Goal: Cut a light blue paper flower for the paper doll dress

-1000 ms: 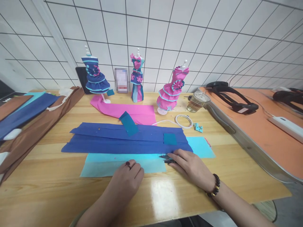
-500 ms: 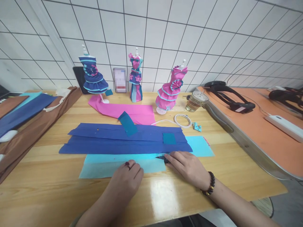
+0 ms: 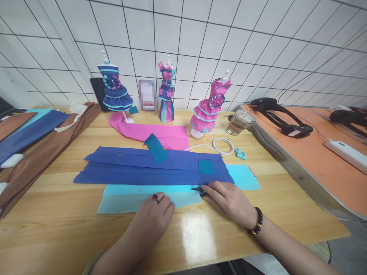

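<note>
Wooden table (image 3: 57, 236), viewed from where I stand: the largest item, carrying everything noted here. Across its middle, dark-blue cloth (image 3: 149, 176) in long strips, long axis side to side, roughly parallel to the wall; probably spread flat so its edges show and sit within easy reach. Light-blue cloth (image 3: 123, 199) shows past its near edge and its right end; whether one piece or two, cannot tell. Pink cloth (image 3: 172, 135) lies behind, one end beneath the base of the leftmost dress form (image 3: 117, 89); presumably pushed back with the forms to free the front. Right hand (image 3: 228, 197): palm down, fingers together, over the handle of the snips (image 3: 197, 189); whether it grips or merely rests, cannot tell. Left hand (image 3: 157, 212): apart from the right, fingers curled together over the light-blue cloth's near edge, tips hidden; pinch not confirmed, though the placement would suit steadying the cloth. Two teal pieces (image 3: 206, 167) lie on the dark-blue cloth, one slanted, one nearly square to it. Snips, smallest: on or just above the light-blue cloth, beside the dark-blue near edge. Point aims left, toward the left hand's side; long axis roughly along that edge.
</note>
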`<state>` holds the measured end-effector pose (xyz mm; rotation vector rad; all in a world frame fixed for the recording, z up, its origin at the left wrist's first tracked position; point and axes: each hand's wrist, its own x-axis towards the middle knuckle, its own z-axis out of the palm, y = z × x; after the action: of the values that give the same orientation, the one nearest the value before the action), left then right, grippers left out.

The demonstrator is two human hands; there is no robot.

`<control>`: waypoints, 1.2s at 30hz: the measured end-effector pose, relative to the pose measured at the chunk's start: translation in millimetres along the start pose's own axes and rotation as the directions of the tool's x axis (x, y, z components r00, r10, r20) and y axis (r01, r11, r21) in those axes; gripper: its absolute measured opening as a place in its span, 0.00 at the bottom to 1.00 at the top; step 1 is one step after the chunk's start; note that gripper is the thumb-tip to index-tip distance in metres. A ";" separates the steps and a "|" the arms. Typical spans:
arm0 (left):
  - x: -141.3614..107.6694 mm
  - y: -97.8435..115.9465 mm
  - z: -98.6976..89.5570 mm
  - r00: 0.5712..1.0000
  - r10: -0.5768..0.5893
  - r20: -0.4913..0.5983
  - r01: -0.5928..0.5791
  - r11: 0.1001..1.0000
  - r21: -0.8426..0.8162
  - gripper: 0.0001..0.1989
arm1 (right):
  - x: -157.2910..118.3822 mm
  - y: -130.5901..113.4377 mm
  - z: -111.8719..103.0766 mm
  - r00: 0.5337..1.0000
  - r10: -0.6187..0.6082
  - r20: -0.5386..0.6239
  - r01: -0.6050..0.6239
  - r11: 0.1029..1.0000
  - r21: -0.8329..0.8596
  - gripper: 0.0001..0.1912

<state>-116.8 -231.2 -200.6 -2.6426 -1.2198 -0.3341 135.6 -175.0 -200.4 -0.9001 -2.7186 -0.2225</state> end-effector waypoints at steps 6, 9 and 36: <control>5.1 3.2 1.7 0.999 0.016 -0.030 -0.018 0.998 -0.061 0.09 | -3.9 -0.5 1.2 0.999 0.027 0.019 -0.028 0.998 0.048 0.14; 8.6 5.9 2.3 0.998 0.049 -0.032 -0.051 0.996 -0.076 0.09 | -5.7 -0.3 1.8 0.999 0.043 0.008 -0.043 0.998 0.048 0.14; 7.0 8.0 5.9 0.998 0.064 -0.007 -0.064 0.992 -0.109 0.08 | -1.4 1.2 2.1 0.997 -0.068 0.021 0.068 0.998 -0.009 0.13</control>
<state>-105.6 -229.6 -204.9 -2.7650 -1.1437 -0.4052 137.0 -174.4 -202.8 -0.8183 -2.7722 -0.2420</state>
